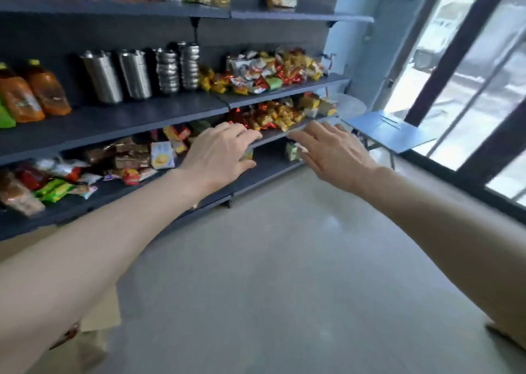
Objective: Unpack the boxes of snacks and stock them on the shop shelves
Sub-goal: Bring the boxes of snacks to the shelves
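Evidently both arms are stretching toward the shelves. The left hand is curling its fingers over a small yellow-green packet, the thumb tucking in underneath, so the packet is sitting pinched between thumb and fingertips just above the bottom board. The blur is hiding its print and exact shape. The right hand is reaching in beside it with fingers spread wide and straight, holding nothing. A green-and-white carton is standing on the board just past those fingertips, and I cannot tell whether they are touching it. Above and beyond the fingertips of both hands, a heap of red and gold wrapped snacks is lying on the next shelf up. Well behind the fingers, under the left forearm, what looks like a cardboard box is waiting on the floor. To my eye the packet is going to be very light, with slick film and contents that crush easily, so a gentle pinch across its flat faces or along a sealed edge should be serving better than a squeeze. The carton is looking stiffer and squarer; taking it by its two side walls, fingers one side and thumb the other, should be letting it stand up neatly without toppling its neighbours.
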{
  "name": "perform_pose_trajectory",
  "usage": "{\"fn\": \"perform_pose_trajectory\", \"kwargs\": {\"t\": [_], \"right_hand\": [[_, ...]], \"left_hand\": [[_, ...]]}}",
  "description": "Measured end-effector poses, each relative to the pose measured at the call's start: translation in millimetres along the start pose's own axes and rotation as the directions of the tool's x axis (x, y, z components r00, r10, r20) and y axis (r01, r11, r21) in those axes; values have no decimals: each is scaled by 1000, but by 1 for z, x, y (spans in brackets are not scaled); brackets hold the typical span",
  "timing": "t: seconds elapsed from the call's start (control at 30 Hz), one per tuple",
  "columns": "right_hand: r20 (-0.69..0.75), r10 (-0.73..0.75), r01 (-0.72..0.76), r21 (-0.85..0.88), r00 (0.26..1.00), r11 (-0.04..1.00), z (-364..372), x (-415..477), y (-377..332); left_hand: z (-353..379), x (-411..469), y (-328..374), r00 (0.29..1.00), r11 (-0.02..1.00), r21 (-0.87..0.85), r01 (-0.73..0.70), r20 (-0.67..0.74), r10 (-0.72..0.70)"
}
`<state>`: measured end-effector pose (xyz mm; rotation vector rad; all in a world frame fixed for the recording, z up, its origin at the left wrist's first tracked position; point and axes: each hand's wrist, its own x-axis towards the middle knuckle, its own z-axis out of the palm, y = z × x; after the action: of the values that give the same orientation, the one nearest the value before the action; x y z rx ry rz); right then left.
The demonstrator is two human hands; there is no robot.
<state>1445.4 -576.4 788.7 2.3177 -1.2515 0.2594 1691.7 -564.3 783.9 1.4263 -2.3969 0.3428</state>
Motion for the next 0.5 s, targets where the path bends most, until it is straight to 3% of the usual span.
{"fn": "perform_pose_trajectory", "kwargs": {"t": [0.23,0.5], "right_hand": [[78,347,-338,-108,935,935,-11,-188,170],[112,669,-637,-225,735,737,-10,-371,294]], "left_hand": [[51,125,224,954,946,-121,-300,-36,298],[109,222,441,825,784,-284,-553,-51,563]]}}
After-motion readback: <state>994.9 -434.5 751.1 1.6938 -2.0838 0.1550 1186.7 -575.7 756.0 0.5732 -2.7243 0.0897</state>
